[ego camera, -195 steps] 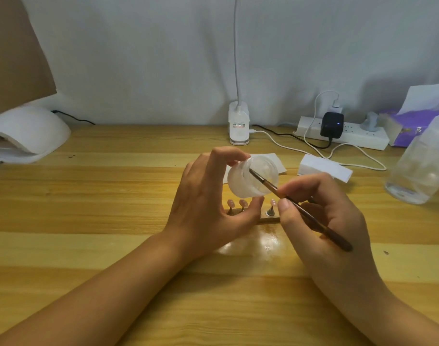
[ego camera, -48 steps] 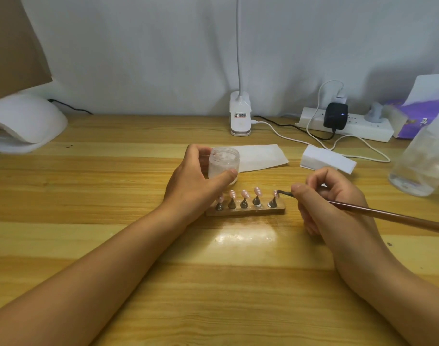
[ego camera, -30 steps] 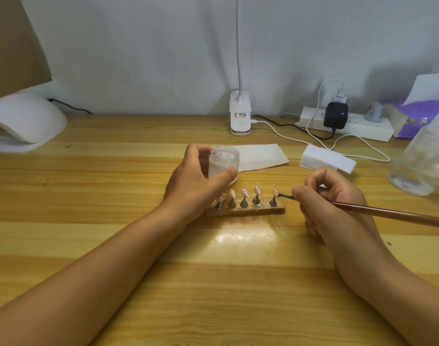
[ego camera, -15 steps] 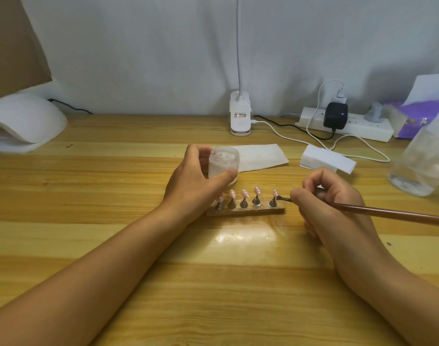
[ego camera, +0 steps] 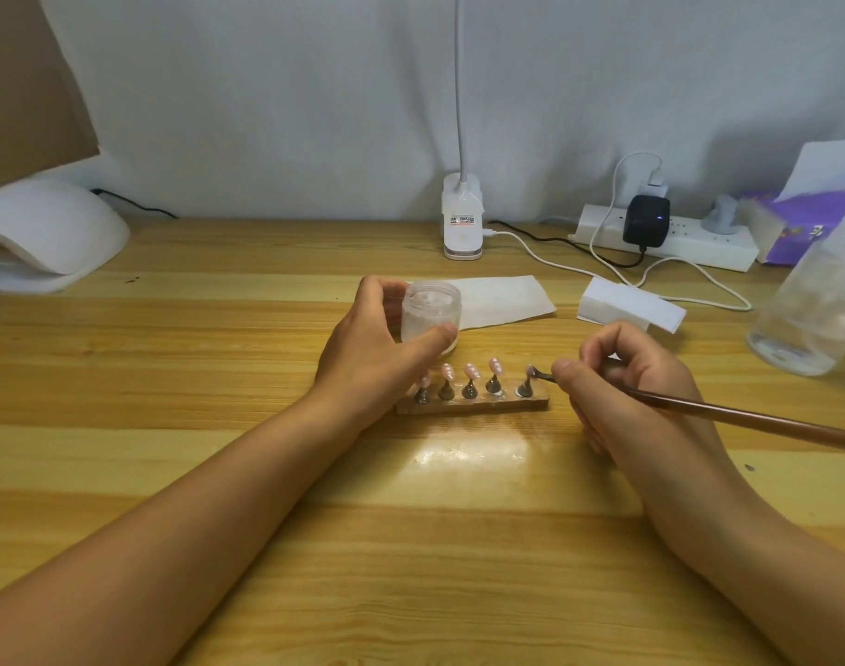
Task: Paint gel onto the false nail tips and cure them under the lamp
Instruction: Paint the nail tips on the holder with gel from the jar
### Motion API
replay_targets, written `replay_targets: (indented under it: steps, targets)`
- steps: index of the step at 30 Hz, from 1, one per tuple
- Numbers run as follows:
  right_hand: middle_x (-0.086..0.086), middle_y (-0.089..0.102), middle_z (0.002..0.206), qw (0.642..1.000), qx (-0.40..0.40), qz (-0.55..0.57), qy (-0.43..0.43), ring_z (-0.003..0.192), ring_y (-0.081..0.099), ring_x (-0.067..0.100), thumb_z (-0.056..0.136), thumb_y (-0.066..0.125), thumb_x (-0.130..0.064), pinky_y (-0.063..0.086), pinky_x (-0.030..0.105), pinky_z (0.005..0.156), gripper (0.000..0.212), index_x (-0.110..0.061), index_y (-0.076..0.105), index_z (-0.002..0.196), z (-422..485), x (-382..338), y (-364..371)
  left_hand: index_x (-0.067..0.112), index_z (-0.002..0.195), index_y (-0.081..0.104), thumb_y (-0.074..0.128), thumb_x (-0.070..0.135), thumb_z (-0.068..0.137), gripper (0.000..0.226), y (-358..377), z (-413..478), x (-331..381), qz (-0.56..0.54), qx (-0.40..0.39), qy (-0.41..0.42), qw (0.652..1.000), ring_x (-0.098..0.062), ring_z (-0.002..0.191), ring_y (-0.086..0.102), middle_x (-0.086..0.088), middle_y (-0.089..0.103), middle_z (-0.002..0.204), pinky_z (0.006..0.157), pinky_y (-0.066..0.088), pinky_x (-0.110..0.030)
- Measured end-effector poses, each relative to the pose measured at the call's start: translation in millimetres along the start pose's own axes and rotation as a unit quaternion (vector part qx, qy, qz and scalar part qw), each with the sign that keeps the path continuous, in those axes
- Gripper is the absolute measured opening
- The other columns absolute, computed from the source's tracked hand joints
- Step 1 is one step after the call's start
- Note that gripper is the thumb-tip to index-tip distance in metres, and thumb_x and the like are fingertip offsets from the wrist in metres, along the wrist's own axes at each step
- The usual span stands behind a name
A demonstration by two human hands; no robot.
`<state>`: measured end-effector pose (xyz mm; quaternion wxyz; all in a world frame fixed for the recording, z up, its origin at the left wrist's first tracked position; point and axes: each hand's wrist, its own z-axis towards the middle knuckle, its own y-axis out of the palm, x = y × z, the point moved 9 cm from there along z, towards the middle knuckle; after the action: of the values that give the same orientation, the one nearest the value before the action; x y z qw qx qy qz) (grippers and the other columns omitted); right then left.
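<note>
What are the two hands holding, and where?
Left hand grips the jar round its side. Right hand pinches the brush near its tip.

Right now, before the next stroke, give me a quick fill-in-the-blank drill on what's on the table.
1. The left hand grips the lidless gel ____ just behind the wooden stand.
2. The stand holds ____ nail tips in a row.
3. The right hand pinches the brush, its tip at the ____ nail tip.
4. The white curing lamp sits at the table's far ____.
Missing words: jar; five; rightmost; left.
</note>
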<state>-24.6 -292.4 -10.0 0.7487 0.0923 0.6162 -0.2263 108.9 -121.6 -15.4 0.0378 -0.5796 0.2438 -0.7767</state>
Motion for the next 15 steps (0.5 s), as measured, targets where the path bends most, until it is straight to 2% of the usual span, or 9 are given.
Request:
replay_targets:
  steps: [7, 15]
  targets:
    - [-0.003, 0.039, 0.052, 1.0, 0.009, 0.0, -0.003, 0.048, 0.032, 0.01, 0.084, 0.061, -0.015, 0.03, 0.018, 0.041, 0.02, -0.02, 0.048, 0.07, 0.8, -1.1, -3.1, 0.023, 0.127, 0.047, 0.076, 0.037, 0.082, 0.055, 0.6, 0.3, -0.3, -0.002, -0.003, -0.002, 1.0, -0.01, 0.109, 0.06, 0.008, 0.061, 0.119, 0.095, 0.053, -0.042]
    - [-0.006, 0.049, 0.051, 1.0, 0.01, 0.02, -0.014, 0.044, 0.041, 0.003, 0.093, 0.062, -0.02, 0.035, 0.012, 0.042, 0.021, -0.021, 0.049, 0.077, 1.7, -0.1, -1.6, 0.023, 0.125, 0.048, 0.077, 0.036, 0.082, 0.053, 0.2, 0.1, -0.5, -0.007, 0.001, -0.004, 1.0, -0.012, 0.108, 0.061, 0.008, 0.063, 0.118, 0.09, 0.054, -0.048]
